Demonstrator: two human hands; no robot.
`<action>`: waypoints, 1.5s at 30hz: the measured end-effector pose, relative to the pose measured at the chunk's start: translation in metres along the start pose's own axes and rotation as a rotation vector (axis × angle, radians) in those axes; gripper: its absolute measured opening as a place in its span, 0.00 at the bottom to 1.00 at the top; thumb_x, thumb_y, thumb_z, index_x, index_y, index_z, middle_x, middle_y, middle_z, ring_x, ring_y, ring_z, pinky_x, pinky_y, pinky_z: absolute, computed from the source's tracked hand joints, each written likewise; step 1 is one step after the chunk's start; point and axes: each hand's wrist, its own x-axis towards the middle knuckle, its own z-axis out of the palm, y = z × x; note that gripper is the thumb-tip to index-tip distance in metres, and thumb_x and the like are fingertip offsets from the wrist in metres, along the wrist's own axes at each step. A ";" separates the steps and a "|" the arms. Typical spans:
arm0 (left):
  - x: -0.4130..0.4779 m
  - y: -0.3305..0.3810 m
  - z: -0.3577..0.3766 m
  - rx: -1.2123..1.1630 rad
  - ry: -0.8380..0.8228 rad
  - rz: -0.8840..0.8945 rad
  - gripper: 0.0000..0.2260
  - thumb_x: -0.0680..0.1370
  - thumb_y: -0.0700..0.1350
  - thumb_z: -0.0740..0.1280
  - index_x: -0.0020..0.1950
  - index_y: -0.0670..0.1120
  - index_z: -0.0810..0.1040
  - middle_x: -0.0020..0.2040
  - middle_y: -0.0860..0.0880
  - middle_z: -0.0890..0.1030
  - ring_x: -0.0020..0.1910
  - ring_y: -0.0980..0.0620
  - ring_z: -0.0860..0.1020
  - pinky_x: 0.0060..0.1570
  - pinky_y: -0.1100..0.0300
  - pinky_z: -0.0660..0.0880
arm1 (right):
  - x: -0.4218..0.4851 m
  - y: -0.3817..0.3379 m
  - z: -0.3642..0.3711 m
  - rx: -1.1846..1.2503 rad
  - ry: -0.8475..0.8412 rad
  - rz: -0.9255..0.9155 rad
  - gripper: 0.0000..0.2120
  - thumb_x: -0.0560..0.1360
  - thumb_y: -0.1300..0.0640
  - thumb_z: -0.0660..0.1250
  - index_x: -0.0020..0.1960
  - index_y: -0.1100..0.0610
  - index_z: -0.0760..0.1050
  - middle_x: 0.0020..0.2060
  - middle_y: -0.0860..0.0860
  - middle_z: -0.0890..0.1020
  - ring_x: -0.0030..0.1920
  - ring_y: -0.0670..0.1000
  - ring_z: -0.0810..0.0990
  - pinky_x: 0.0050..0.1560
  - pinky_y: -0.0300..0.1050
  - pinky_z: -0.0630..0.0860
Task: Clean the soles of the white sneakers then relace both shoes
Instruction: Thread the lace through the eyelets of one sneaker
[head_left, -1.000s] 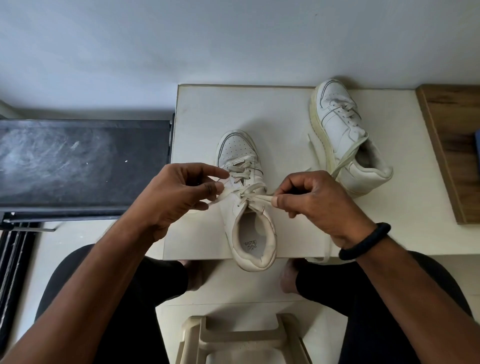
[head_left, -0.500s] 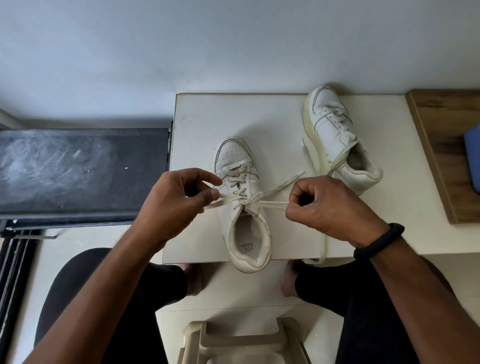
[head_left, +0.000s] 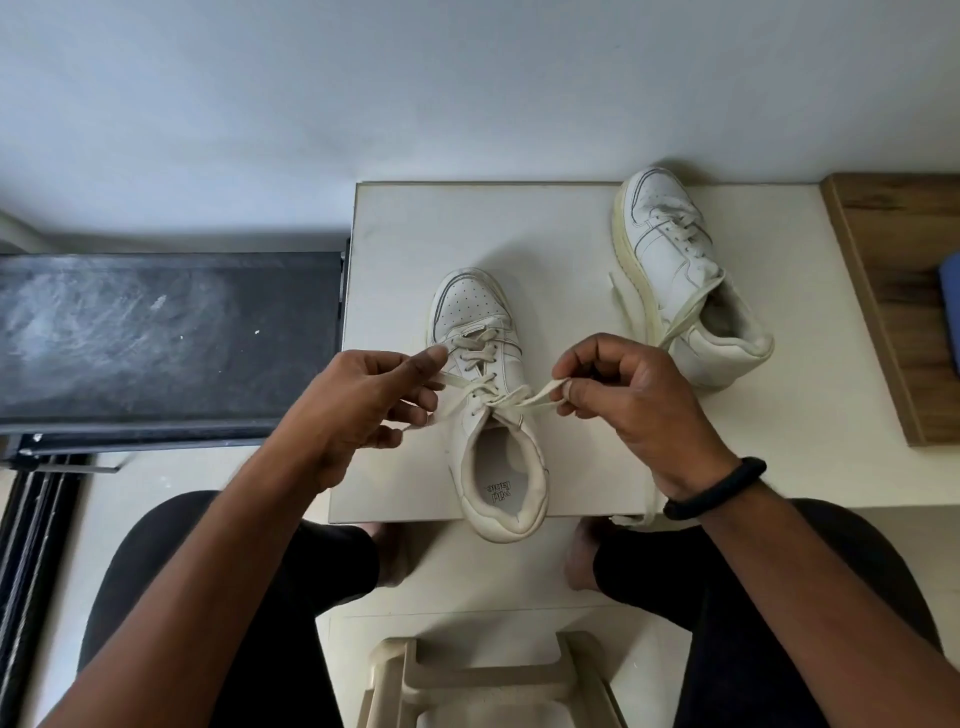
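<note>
My cream worktop (head_left: 545, 234) stands against the grey wall (head_left: 415, 88). Left of it lies a scuffed black board (head_left: 156, 338); right of it, a wooden shelf (head_left: 898, 291); nearer me, a beige plastic stool (head_left: 488, 680).

We've got our left hand (head_left: 363, 400) and right hand (head_left: 634, 395) out front, each pinching a lace (head_left: 524, 397) end either side of the knot.

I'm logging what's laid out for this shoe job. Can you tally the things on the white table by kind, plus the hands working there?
White sneakers: 2, the near sneaker upright and the far sneaker tipped on its side
Hands: 2, the left hand and right hand, each pinching an end of the near sneaker's lace
Total: 4
</note>
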 end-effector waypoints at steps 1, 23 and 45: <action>0.001 0.001 -0.001 0.010 -0.011 -0.001 0.19 0.73 0.59 0.73 0.49 0.42 0.86 0.36 0.50 0.81 0.33 0.55 0.76 0.36 0.60 0.69 | 0.001 -0.002 -0.001 0.031 -0.028 -0.012 0.07 0.74 0.70 0.69 0.46 0.60 0.81 0.39 0.58 0.86 0.40 0.55 0.84 0.43 0.43 0.78; 0.003 0.001 0.020 0.288 0.283 0.171 0.12 0.81 0.45 0.65 0.39 0.45 0.80 0.30 0.50 0.76 0.30 0.51 0.71 0.35 0.56 0.67 | -0.006 -0.008 -0.002 -0.737 -0.019 -0.062 0.07 0.69 0.51 0.69 0.34 0.51 0.74 0.29 0.47 0.81 0.34 0.48 0.80 0.37 0.42 0.75; 0.015 -0.009 -0.019 0.428 0.070 0.231 0.12 0.80 0.51 0.73 0.44 0.43 0.84 0.32 0.51 0.80 0.27 0.60 0.73 0.28 0.66 0.72 | 0.001 -0.005 -0.016 -0.855 -0.116 0.103 0.04 0.69 0.52 0.68 0.37 0.51 0.75 0.30 0.46 0.81 0.32 0.46 0.80 0.36 0.43 0.77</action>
